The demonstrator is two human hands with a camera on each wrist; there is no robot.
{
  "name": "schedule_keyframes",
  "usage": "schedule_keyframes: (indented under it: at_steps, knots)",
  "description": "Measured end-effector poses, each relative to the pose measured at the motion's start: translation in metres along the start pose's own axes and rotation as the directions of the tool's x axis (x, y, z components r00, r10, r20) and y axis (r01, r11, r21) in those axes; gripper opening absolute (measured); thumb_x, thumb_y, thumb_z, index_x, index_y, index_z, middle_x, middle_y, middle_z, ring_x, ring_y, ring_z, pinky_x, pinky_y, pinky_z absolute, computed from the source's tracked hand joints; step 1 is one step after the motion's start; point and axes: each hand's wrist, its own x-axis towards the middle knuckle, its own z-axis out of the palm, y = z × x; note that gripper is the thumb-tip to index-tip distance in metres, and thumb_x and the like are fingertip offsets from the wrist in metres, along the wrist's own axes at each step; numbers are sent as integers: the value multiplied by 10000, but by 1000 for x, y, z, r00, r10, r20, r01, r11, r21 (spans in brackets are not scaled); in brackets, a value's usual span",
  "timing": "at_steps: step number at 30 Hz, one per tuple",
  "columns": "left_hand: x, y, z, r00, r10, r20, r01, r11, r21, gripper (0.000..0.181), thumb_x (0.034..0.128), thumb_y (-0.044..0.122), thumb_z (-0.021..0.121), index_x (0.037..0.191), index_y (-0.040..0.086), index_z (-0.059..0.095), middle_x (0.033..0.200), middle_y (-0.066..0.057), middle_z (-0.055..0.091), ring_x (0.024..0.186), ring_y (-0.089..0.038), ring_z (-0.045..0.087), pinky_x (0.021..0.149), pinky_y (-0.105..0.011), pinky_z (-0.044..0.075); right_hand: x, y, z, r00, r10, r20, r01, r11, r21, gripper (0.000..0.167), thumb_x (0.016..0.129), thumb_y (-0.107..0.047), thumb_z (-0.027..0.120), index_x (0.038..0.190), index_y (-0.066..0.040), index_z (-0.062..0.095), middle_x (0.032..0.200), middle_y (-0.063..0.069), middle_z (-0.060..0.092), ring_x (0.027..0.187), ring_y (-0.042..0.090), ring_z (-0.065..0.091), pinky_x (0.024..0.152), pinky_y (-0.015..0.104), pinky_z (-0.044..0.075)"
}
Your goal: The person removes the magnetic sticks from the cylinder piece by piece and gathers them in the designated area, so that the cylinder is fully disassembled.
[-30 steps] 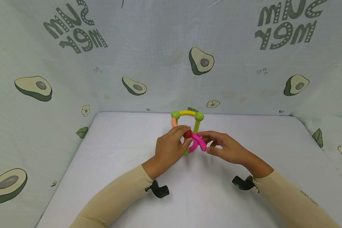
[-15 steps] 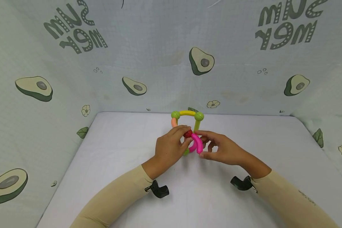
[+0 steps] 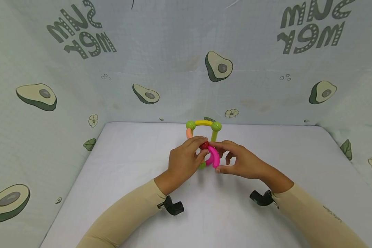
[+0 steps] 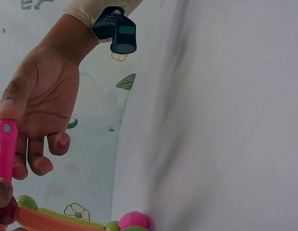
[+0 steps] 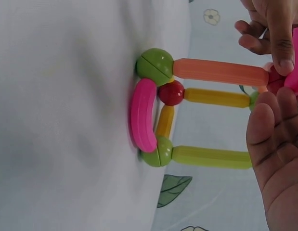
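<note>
A frame of coloured rods and balls stands on the white table. My left hand pinches a red ball at its near upper corner. From that ball hangs a curved pink rod. My right hand holds this rod between thumb and index finger, the thumb at its lower end. In the right wrist view an orange rod runs from the pinched ball down to a green ball. Another curved pink rod lies along the bottom, beside a second red ball.
At the frame's far top, a yellow rod joins two green balls, one of them at the right. A yellow-green rod forms another upright. Behind the white table hangs a printed cloth.
The upper curved pink rod has swung left, its free end now pointing down toward me. My right hand has shifted slightly left with it. My left hand stays in place.
</note>
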Motion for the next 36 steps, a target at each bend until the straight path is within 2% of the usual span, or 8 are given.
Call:
schedule_keyframes:
  at_steps: [7,14,21,27,36]
  knots:
    - [0,-1,2,1000,5,-17,-5,1000,-8,455,895,263,826,1296,103,684,1266,-23,694,712,-58,626,586,-159,500,3,-1,3,999,9,-31,-9,1000,3,788,766,-209,933,1439,-83,543,1177,-10,628,1048,201,584,747,315,569]
    - [0,-2,2,1000,6,-17,-6,1000,6,422,916,274,805,1288,112,689,1253,-18,702,738,-72,654,599,-166,512,4,0,9,997,49,-54,-48,999,12,774,754,-214,941,1393,-69,528,1134,0,631,1018,271,602,747,308,565]
    - [0,-1,1,1000,6,-17,-6,1000,21,429,911,293,810,1285,119,691,1242,-10,708,737,-71,660,598,-169,518,2,1,6,997,52,-54,-53,998,-25,752,759,-173,925,1375,-70,506,1146,-16,630,1016,183,583,740,331,558]
    - [0,-1,1,1000,16,-8,-16,1000,16,447,909,296,810,1291,102,682,1250,-25,705,785,-117,700,615,-194,542,-8,8,-4,990,126,-61,-130,988,-82,756,755,-153,915,1378,-94,492,1127,-13,615,1000,205,576,741,371,560]
    - [1,-2,1,1000,10,-6,-9,1000,28,438,915,307,804,1289,114,683,1256,-16,703,755,-97,680,603,-184,529,-23,29,-18,971,233,-60,-239,963,-127,749,786,-141,893,1401,-95,468,1183,35,609,993,246,575,742,313,540]
